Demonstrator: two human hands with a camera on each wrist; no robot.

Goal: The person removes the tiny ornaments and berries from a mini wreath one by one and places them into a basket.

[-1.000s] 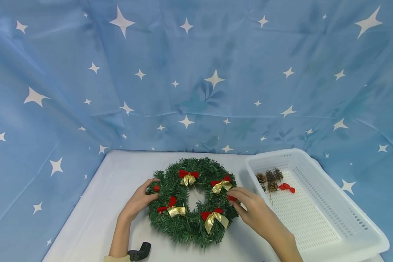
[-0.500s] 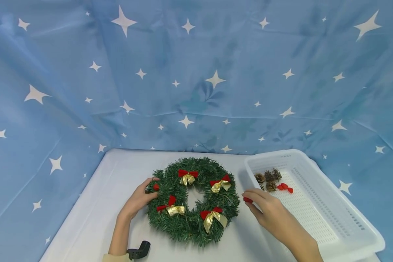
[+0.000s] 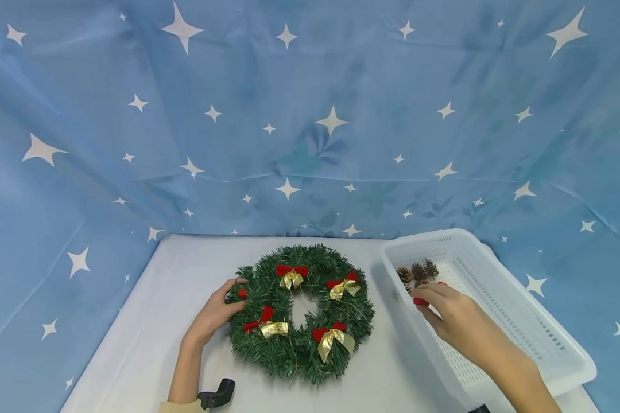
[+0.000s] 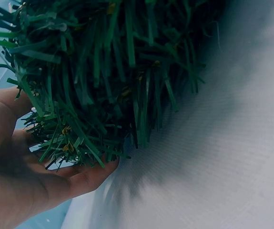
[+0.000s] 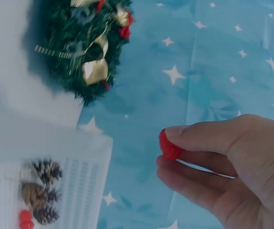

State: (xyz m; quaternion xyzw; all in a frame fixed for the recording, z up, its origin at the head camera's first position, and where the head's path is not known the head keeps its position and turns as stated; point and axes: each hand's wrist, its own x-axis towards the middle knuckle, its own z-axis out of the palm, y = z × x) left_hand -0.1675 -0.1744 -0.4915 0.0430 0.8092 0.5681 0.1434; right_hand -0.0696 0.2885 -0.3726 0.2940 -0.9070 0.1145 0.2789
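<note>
A green Christmas wreath (image 3: 294,358) lies flat on the white table, with several red and gold bows (image 3: 291,276) spread round it. My left hand (image 3: 214,312) grips its left edge; in the left wrist view, thumb and fingers curl round green tinsel needles (image 4: 89,86). Close to those fingers a small red piece (image 3: 243,293) sits in the wreath. Over the left side of the white basket (image 3: 527,287), my right hand (image 3: 462,321) pinches a small red rounded, fuzzy-looking piece (image 5: 170,145) between thumb and fingertips.
Several brown pine cones (image 3: 404,275) lie in the basket's far left corner. Beside them, red pieces (image 5: 26,219) show in the right wrist view, mostly hidden by my hand in the head view. A blue star-patterned curtain (image 3: 310,143) hangs behind the table.
My right hand has moved right from the wreath's right edge to above the basket, carrying the small red piece. The left hand has kept its grip on the wreath.
</note>
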